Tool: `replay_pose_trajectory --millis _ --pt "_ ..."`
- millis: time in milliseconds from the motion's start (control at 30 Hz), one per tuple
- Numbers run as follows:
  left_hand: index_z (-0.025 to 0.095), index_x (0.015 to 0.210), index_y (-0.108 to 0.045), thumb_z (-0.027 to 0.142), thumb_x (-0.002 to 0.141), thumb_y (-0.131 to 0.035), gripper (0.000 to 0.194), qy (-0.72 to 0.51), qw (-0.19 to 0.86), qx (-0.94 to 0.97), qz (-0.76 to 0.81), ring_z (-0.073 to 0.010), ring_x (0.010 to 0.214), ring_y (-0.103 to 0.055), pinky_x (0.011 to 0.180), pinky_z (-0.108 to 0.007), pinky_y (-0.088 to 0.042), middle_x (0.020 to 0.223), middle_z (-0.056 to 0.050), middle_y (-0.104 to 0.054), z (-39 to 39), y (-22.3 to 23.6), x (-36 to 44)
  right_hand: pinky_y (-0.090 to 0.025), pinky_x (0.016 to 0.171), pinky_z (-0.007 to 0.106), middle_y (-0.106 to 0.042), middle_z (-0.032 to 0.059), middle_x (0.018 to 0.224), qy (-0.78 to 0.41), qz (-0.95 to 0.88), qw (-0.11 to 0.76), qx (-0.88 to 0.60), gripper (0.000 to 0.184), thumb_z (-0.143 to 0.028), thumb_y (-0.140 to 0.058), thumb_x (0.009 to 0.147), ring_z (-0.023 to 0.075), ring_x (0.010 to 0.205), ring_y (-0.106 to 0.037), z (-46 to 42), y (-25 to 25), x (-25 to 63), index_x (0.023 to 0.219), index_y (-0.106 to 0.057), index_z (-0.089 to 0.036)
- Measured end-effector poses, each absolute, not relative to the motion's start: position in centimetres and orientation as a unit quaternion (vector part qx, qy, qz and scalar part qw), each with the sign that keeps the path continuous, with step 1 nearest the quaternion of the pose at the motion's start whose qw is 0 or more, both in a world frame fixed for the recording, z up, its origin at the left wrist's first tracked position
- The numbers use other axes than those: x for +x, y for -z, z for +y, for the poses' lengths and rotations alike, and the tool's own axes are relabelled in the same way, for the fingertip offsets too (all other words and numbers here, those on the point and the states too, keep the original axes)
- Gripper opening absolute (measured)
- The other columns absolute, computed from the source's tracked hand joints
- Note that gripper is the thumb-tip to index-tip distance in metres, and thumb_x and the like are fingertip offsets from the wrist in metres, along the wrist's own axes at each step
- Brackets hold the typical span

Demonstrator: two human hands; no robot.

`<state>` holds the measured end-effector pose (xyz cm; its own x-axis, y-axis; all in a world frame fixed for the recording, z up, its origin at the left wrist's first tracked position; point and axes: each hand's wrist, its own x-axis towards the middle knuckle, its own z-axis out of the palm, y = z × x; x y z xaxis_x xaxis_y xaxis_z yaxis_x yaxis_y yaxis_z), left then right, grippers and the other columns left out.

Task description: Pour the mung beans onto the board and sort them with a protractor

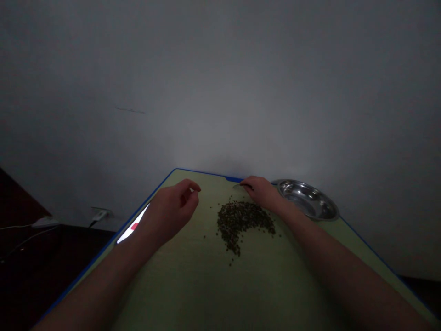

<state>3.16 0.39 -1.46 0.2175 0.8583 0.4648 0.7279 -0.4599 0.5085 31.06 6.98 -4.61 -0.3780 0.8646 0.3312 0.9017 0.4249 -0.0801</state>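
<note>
A heap of small dark pellets or seeds (237, 220) spreads over the pale green tabletop (206, 285), with some grains loose around it. Just behind the heap, my right hand (260, 191) grips a small utensil (237, 186) with a dark handle and a pale, flat end, possibly a spoon. That end points left, close to the table's far edge. Left of the heap is my left hand (177, 202), its fingers curled and its thumb near the index finger. Whatever lies between them, if anything, is too small and dim to make out.
A shiny metal bowl (308, 200) stands at the back right, beside my right forearm. Partly behind my left wrist lies a phone (132, 226) with a lit screen. The table has a blue edge (200, 172) by a grey wall (220, 92). Cables and a power strip (44, 222) are at left.
</note>
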Motion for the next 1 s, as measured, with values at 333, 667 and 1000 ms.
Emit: replay_pose_trajectory --millis 333,667,1000 --pt "0.021 0.090 -0.063 0.035 0.083 -0.043 0.026 -0.336 0.093 0.785 0.513 -0.0122 0.048 -0.050 0.051 -0.026 -0.032 0.055 0.004 -0.057 0.3 1.5 3.3 -0.052 0.080 0.038 -0.073 0.0110 0.099 0.052 -0.828 0.196 -0.523 0.028 -0.014 -0.048 0.090 0.0251 0.090 -0.068 0.5 5.5 33.4 0.105 -0.071 -0.017" --pt "0.020 0.091 -0.064 0.037 0.083 -0.042 0.029 -0.313 0.090 0.793 0.515 -0.0135 0.050 -0.053 0.053 -0.027 -0.035 0.057 0.003 -0.061 0.6 1.8 3.4 -0.052 0.078 0.035 -0.072 0.0095 0.096 0.046 -0.832 0.219 -0.508 0.026 -0.016 -0.047 0.093 0.0226 0.088 -0.067 -3.2 4.6 33.9 0.107 -0.069 -0.015" --pt "0.020 0.096 -0.064 0.041 0.082 -0.042 0.034 -0.301 0.106 0.782 0.536 -0.0158 0.055 -0.057 0.056 -0.029 -0.041 0.061 0.001 -0.063 0.6 1.6 3.2 -0.053 0.075 0.040 -0.071 0.0106 0.094 0.049 -0.833 0.207 -0.511 0.028 -0.014 -0.046 0.092 0.0248 0.085 -0.067 -6.4 5.3 34.9 0.108 -0.068 -0.014"
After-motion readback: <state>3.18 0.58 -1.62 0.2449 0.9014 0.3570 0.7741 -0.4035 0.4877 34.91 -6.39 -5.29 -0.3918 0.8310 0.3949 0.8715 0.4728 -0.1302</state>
